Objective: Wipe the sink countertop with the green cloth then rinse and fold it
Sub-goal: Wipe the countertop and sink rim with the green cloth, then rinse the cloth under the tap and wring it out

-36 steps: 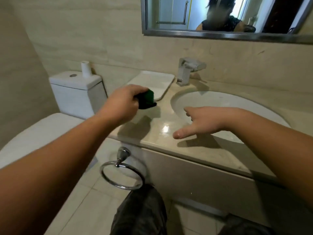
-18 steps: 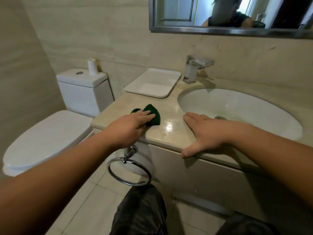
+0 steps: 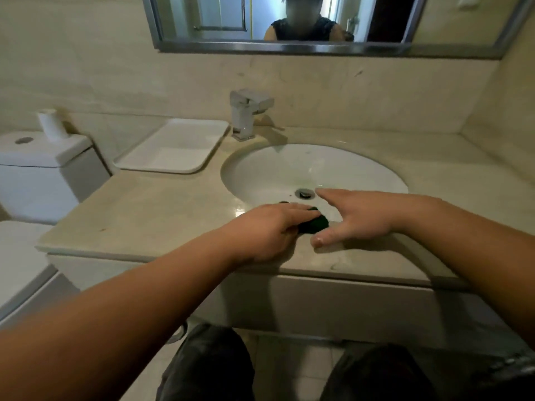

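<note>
The green cloth (image 3: 314,223) is bunched under my left hand (image 3: 267,228), which presses it onto the beige countertop (image 3: 150,215) at the front rim of the white sink basin (image 3: 312,169). Only a dark green edge of the cloth shows past my fingers. My right hand (image 3: 359,217) hovers just to the right of the cloth with fingers spread, its thumb near the counter and its fingers over the basin's front edge, holding nothing.
A chrome tap (image 3: 249,112) stands behind the basin. A white tray (image 3: 176,146) lies on the counter's back left. The toilet cistern (image 3: 43,169) with a paper roll (image 3: 52,125) is at the left. A mirror (image 3: 289,21) hangs above.
My left hand has slid the cloth rightward along the counter's front, from the left part to the basin's front rim. My right hand has lifted off the counter edge and shifted right.
</note>
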Available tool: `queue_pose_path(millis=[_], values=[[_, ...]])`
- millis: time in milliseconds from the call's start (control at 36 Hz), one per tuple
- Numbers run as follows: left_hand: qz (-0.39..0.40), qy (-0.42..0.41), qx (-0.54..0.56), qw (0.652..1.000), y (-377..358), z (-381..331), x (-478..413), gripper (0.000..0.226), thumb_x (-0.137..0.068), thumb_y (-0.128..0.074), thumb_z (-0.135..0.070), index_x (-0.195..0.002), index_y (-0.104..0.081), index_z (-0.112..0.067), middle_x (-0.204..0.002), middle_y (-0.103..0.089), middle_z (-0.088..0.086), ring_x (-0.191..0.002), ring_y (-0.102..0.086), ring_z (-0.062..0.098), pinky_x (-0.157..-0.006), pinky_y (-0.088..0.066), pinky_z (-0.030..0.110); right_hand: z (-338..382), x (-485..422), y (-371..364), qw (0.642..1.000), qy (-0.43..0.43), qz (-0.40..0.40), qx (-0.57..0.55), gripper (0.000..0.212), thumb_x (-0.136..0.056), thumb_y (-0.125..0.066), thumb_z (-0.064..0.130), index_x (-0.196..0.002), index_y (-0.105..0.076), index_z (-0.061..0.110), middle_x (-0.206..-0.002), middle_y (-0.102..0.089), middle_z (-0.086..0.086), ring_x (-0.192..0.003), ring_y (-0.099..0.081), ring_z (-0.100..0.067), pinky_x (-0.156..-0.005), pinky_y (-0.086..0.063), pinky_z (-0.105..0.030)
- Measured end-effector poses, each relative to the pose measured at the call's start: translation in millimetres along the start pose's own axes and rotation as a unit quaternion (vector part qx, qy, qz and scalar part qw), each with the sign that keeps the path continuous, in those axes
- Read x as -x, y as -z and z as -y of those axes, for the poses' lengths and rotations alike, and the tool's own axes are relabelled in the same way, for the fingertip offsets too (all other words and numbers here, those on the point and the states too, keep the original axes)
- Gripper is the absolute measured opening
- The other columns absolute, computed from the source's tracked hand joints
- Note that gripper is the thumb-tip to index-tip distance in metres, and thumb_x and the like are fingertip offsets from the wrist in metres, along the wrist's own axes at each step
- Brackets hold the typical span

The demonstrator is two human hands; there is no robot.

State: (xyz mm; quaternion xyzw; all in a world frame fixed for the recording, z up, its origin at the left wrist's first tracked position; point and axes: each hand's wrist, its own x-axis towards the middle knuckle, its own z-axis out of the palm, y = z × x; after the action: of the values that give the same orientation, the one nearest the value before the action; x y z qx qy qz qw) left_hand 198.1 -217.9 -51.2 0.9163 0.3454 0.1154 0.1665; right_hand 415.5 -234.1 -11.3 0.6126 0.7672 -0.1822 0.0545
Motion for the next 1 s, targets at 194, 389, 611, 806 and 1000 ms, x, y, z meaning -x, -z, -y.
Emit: queue_pose_path(millis=[194, 389, 611, 806, 1000], values=[[-0.134, 0.082, 0.360, 0.920, 26.8, -21.4, -67.7, 0.036, -0.108, -0.050, -0.014, -0.138, -0.066, -0.027, -0.127, -0.073, 0.002, -0.112, -0.071, 0.022, -0.101, -0.059, 0.046, -39.0, 10.8, 27.3, 0.973, -0.025, -0.157, -0.167, 0.045, -0.098, -0.063, 0.055, -0.139, -0.057, 0.038, -0.123, -0.073, 0.013, -0.109, -0.069, -0.012, -0.104, -0.053, -0.043], [-0.079, 0.126, 0.526, 0.837, 50.6, 5.5, -108.9, 0.027, -0.106, -0.061, -0.018, -0.132, -0.066, -0.018, -0.123, -0.074, 0.018, -0.108, -0.076, 0.036, -0.089, -0.064, 0.047, -54.0, -29.7, 54.4, 0.899, -0.040, -0.253, -0.354, 0.022, -0.100, -0.058, 0.022, -0.105, -0.079, 0.026, -0.096, -0.081, -0.001, -0.096, -0.077, -0.024, -0.091, -0.062, -0.053], [-0.017, 0.135, 0.428, 0.894, 62.6, 58.1, -146.0, 0.020, -0.100, -0.067, -0.004, -0.119, -0.069, 0.002, -0.105, -0.074, 0.021, -0.094, -0.073, 0.028, -0.089, -0.061, 0.039, -77.3, -84.6, 69.9, 0.875, -0.066, -0.236, -0.418, 0.026, -0.095, -0.055, 0.016, -0.106, -0.073, 0.002, -0.087, -0.068, -0.018, -0.075, -0.061, -0.028, -0.068, -0.050, -0.046], [-0.077, 0.183, 0.477, 0.856, 78.8, 77.0, -153.0, 0.004, -0.103, -0.061, -0.010, -0.101, -0.064, -0.010, -0.086, -0.066, 0.008, -0.079, -0.068, 0.017, -0.065, -0.058, 0.026, -83.1, -115.8, 78.2, 0.905, -0.090, -0.179, -0.374, 0.023, -0.091, -0.060, 0.009, -0.102, -0.077, 0.022, -0.099, -0.077, -0.010, -0.085, -0.070, -0.024, -0.077, -0.057, -0.040], [-0.126, 0.269, 0.518, 0.802, 88.7, 96.3, -137.5, 0.014, -0.106, -0.057, -0.019, -0.114, -0.066, -0.011, -0.115, -0.067, 0.017, -0.110, -0.066, 0.032, -0.083, -0.062, 0.039, -58.1, -163.8, 91.8, 0.916, -0.065, -0.182, -0.352, 0.016, -0.095, -0.060, 0.009, -0.099, -0.074, 0.016, -0.096, -0.075, -0.011, -0.079, -0.072, -0.021, -0.075, -0.057, -0.038]])
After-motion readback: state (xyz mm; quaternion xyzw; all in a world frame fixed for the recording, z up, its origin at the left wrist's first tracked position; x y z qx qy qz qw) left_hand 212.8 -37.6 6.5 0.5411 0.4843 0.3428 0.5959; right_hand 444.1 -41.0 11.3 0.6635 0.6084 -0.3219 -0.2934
